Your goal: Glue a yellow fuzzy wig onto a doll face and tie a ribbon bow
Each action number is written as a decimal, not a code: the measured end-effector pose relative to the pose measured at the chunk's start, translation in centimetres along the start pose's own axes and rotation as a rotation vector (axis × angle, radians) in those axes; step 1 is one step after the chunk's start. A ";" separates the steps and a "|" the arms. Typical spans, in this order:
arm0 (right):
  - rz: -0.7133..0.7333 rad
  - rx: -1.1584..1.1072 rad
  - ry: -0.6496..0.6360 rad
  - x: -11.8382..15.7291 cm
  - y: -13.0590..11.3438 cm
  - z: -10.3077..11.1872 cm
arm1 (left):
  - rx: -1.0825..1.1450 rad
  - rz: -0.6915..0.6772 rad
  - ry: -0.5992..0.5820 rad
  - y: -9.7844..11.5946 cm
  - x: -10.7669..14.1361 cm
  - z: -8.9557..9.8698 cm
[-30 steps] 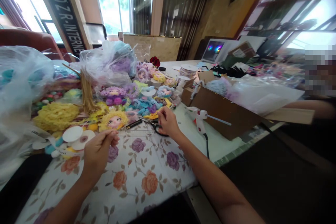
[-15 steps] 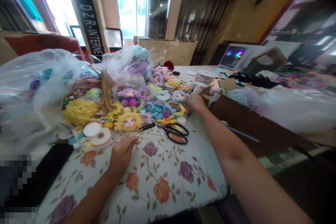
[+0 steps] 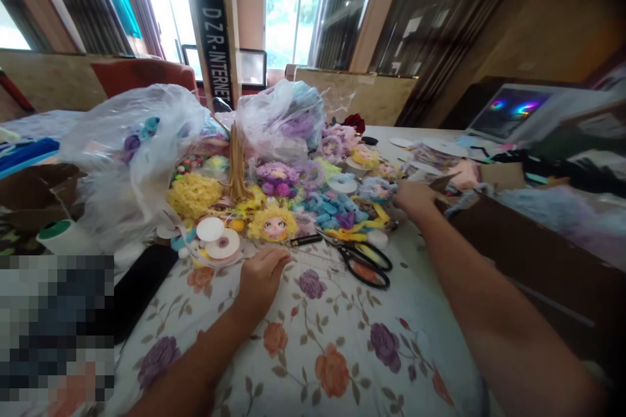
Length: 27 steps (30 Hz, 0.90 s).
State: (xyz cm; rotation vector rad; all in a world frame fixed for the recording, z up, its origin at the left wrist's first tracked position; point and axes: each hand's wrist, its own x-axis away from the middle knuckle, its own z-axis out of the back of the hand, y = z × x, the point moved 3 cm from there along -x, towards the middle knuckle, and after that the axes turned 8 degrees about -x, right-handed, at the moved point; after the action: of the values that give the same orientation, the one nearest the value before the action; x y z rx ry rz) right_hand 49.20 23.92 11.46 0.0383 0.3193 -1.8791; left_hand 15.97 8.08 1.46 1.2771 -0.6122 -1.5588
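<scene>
My left hand rests on the flowered tablecloth, fingers curled and pressed together; whatever they may hold is hidden. Just beyond it lies a doll head with fluffy yellow hair, beside a black marker. To its right are scissors with black handles. My right hand reaches to the far right of the pile, by a light-blue fluffy doll head. Its fingertips are blurred, so its grip does not show. White ribbon spools lie left of my left hand.
Clear plastic bags with fluffy pieces stand at the back left. A bundle of tan sticks rises from the pile. An open cardboard box flanks my right arm. Blue fuzzy strips lie mid-pile; a thread cone stands at left.
The view has turned left, so everything sits further right in the picture. My left hand stays on the cloth near the yellow doll head, and my right hand stays at the pile's right edge.
</scene>
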 end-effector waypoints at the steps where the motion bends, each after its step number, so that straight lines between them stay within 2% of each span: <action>1: -0.039 0.039 0.022 0.3 -0.4 0.9 | -0.015 0.004 0.020 0.1 0.0 0.2; 3: -0.082 0.101 0.078 1.7 -1.3 3.2 | -0.038 0.000 0.058 0.6 0.2 0.8; 5: -0.060 0.131 0.129 4.3 -2.5 5.3 | -0.012 0.031 0.058 0.9 0.3 1.1; 8: 0.225 0.029 0.163 10.2 -5.2 6.5 | 0.229 0.239 -0.014 0.9 0.7 0.7; 10: 0.542 -0.232 0.088 14.9 -7.3 5.2 | 0.531 0.425 -0.104 0.7 1.0 -0.2; 12: 0.809 -0.500 -0.057 19.1 -9.2 2.6 | 0.837 0.587 -0.206 0.6 1.3 -1.2; 14: 0.979 -0.609 -0.123 22.2 -10.6 -0.4 | 1.018 0.729 -0.254 0.6 1.6 -1.9; 15: 1.043 -0.627 -0.086 23.3 -11.1 -1.8 | 1.054 0.795 -0.240 0.5 1.7 -2.1; 18: 1.105 -0.598 0.088 24.9 -11.9 -4.9 | 1.078 0.928 -0.151 0.4 1.9 -2.2; 20: 1.101 -0.579 0.162 25.2 -12.1 -6.1 | 1.112 0.945 -0.120 0.6 2.0 -2.2; 27: 1.095 -0.549 0.290 25.8 -12.2 -7.0 | 1.204 0.953 -0.125 1.6 2.6 -2.7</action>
State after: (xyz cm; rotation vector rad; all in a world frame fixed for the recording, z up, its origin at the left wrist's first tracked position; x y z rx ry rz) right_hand 28.40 5.26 2.44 0.0911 0.8104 -0.6614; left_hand 19.21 5.67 0.87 1.3133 -2.0551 -0.3677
